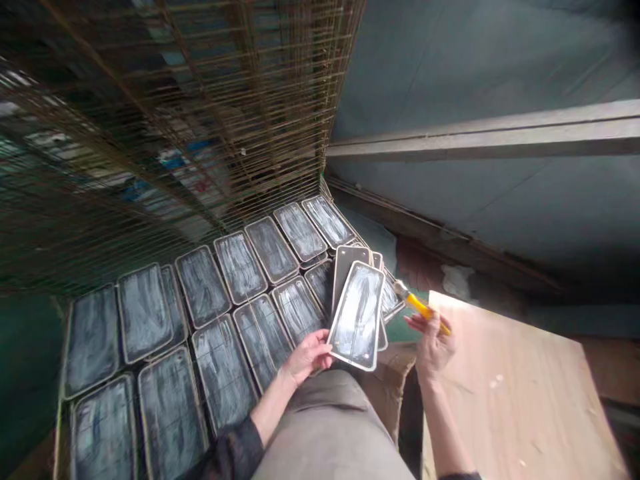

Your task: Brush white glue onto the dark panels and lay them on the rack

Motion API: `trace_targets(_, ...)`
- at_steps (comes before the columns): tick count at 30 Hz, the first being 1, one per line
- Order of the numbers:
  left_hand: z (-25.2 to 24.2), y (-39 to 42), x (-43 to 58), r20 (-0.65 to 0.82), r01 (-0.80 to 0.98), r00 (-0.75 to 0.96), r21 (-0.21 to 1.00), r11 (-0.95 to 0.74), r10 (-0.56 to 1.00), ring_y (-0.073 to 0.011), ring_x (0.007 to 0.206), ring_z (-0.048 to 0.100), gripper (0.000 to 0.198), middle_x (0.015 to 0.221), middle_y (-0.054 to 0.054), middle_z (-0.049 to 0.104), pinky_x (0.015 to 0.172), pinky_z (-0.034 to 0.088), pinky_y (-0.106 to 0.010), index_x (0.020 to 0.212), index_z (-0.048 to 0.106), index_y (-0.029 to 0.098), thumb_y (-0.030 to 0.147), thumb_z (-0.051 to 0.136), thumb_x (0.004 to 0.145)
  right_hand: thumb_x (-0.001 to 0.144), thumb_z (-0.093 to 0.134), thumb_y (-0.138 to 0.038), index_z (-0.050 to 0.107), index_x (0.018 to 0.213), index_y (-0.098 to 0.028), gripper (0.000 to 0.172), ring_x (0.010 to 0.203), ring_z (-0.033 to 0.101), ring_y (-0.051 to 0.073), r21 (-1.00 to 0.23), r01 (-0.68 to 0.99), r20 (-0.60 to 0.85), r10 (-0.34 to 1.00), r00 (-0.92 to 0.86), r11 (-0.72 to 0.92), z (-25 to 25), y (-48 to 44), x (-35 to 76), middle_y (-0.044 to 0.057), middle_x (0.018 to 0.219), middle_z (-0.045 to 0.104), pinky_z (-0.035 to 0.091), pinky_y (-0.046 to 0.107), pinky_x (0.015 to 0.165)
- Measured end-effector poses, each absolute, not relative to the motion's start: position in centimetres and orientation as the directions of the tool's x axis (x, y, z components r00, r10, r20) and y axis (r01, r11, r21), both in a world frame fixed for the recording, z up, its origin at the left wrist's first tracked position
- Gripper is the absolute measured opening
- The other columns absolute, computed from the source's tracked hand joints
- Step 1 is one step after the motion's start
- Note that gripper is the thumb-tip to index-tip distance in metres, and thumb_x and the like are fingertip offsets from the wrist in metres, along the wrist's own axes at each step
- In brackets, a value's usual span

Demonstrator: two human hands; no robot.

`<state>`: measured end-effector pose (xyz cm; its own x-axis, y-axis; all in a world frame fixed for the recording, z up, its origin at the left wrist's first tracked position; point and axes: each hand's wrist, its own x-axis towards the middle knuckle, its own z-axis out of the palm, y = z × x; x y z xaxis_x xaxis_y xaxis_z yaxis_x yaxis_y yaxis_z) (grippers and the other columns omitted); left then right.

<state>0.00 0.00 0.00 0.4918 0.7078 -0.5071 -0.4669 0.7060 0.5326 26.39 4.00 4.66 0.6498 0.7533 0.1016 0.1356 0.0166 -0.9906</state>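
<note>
My left hand [313, 353] pinches the lower left corner of a dark rectangular panel [359, 313] with rounded corners, a light rim and wet-looking white streaks on its face. Behind that panel, other dark panels [345, 273] show in part; whether they are also in my grip I cannot tell. A paintbrush [421, 305] with a yellow handle is in my right hand [436, 343], fingers closed round the handle. Its bristles point up and left, apart from the held panel.
Rows of similar white-streaked panels [240, 267] lie on a rack to the left, some overlapping. A wire mesh wall [240, 120] rises behind them. A wooden board [510, 387] is at the right, with a cardboard box [395, 373] beside it. A grey wall [490, 67] stands beyond.
</note>
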Motion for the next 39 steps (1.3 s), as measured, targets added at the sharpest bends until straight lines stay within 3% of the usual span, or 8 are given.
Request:
trace_targets(6, 4.3, 1.5, 0.1, -0.329, -0.653, 0.433, 0.528, 0.544, 0.839, -0.0017, 0.040, 0.050, 0.025, 0.078, 0.000, 0.061, 0.036, 0.035, -0.012, 0.093, 0.059, 0.015, 0.018, 0.067, 0.070, 0.088, 0.045, -0.050, 0.055, 0.115, -0.019, 0.043, 0.069, 0.066, 0.018, -0.952, 0.304, 0.137, 0.840, 0.526, -0.035, 2.8, 3.3, 25.8, 0.004, 0.080, 0.067, 0.053, 0.034, 0.067)
trace_targets(10, 6.8, 1.5, -2.6, -0.214, -0.702, 0.338, 0.591, 0.397, 0.917, -0.0023, 0.039, 0.050, 0.021, 0.082, -0.001, 0.061, 0.035, 0.035, -0.015, 0.093, 0.060, 0.015, 0.015, 0.062, 0.071, 0.090, 0.039, -0.044, 0.057, 0.116, -0.021, 0.039, 0.086, 0.066, 0.023, -0.730, 0.678, 0.158, 0.943, 0.293, -0.088, -0.1, 2.0, 24.9, 0.008, 0.095, 0.069, 0.049, 0.033, 0.073)
trace_targets(12, 7.5, 1.3, -5.0, -0.196, -0.710, 0.259, 0.625, 0.324, 0.946, -0.0023, 0.039, 0.048, 0.020, 0.081, -0.001, 0.060, 0.035, 0.034, -0.015, 0.091, 0.060, 0.016, 0.015, 0.061, 0.071, 0.090, 0.036, -0.042, 0.058, 0.115, -0.021, 0.040, 0.093, 0.065, 0.025, -0.640, 0.767, 0.135, 0.975, 0.176, -0.050, -1.5, 1.5, 24.6, 0.009, 0.106, 0.067, 0.049, 0.032, 0.071)
trace_targets(21, 6.7, 1.1, -22.1, -0.206, -0.528, -0.268, 0.849, 0.035, 0.941, -0.0008, 0.046, 0.044, 0.025, 0.081, 0.001, 0.061, 0.041, 0.034, -0.014, 0.092, 0.058, 0.017, 0.022, 0.067, 0.069, 0.087, 0.035, -0.048, 0.060, 0.115, -0.019, 0.048, 0.092, 0.065, 0.032, -0.583, 0.812, 0.182, 0.972, 0.148, -0.014, -1.6, 0.2, 23.7, 0.011, 0.110, 0.066, 0.050, 0.036, 0.066)
trace_targets(25, 2.8, 1.0, -29.2, -0.308, -0.453, -0.482, 0.889, 0.068, 0.820, -0.0025, 0.046, 0.048, 0.036, 0.065, 0.006, 0.055, 0.044, 0.036, -0.013, 0.096, 0.056, 0.019, 0.019, 0.070, 0.064, 0.086, 0.037, -0.046, 0.059, 0.117, -0.025, 0.044, 0.090, 0.066, 0.033, -0.594, 0.803, 0.202, 0.960, 0.195, -0.038, -0.2, -0.5, 22.8, 0.010, 0.109, 0.067, 0.050, 0.037, 0.060)
trace_targets(30, -2.8, -0.2, -33.5, -0.574, -0.446, -0.636, 0.819, 0.361, 0.516, -0.0058, 0.041, 0.051, 0.030, 0.053, 0.005, 0.055, 0.041, 0.038, -0.013, 0.094, 0.055, 0.014, 0.007, 0.061, 0.065, 0.086, 0.038, -0.048, 0.059, 0.116, -0.023, 0.045, 0.085, 0.067, 0.030, -0.583, 0.811, 0.177, 0.966, 0.189, -0.051, 0.7, -1.8, 22.2, 0.008, 0.106, 0.068, 0.050, 0.033, 0.059)
trace_targets(35, -5.6, -0.5, -34.5, -0.598, -0.451, -0.693, 0.795, 0.404, 0.403, -0.0087, 0.037, 0.052, 0.025, 0.049, 0.004, 0.055, 0.039, 0.042, -0.016, 0.088, 0.053, 0.013, 0.001, 0.056, 0.066, 0.087, 0.038, -0.046, 0.059, 0.117, -0.021, 0.044, 0.083, 0.068, 0.028, -0.572, 0.818, 0.192, 0.960, 0.204, -0.060, 1.0, -2.9, 22.0, 0.009, 0.104, 0.069, 0.050, 0.031, 0.058)
trace_targets(39, -6.5, -0.2, -34.2, -0.572, -0.430, -0.755, 0.802, 0.415, 0.322, -0.0098, 0.037, 0.053, 0.019, 0.045, 0.005, 0.052, 0.040, 0.046, -0.019, 0.079, 0.048, 0.015, 0.002, 0.055, 0.067, 0.089, 0.036, -0.038, 0.057, 0.120, -0.021, 0.042, 0.093, 0.066, 0.025, -0.560, 0.827, 0.234, 0.965, 0.118, 0.035, 1.3, -3.9, 21.8, 0.007, 0.112, 0.066, 0.052, 0.032, 0.069)
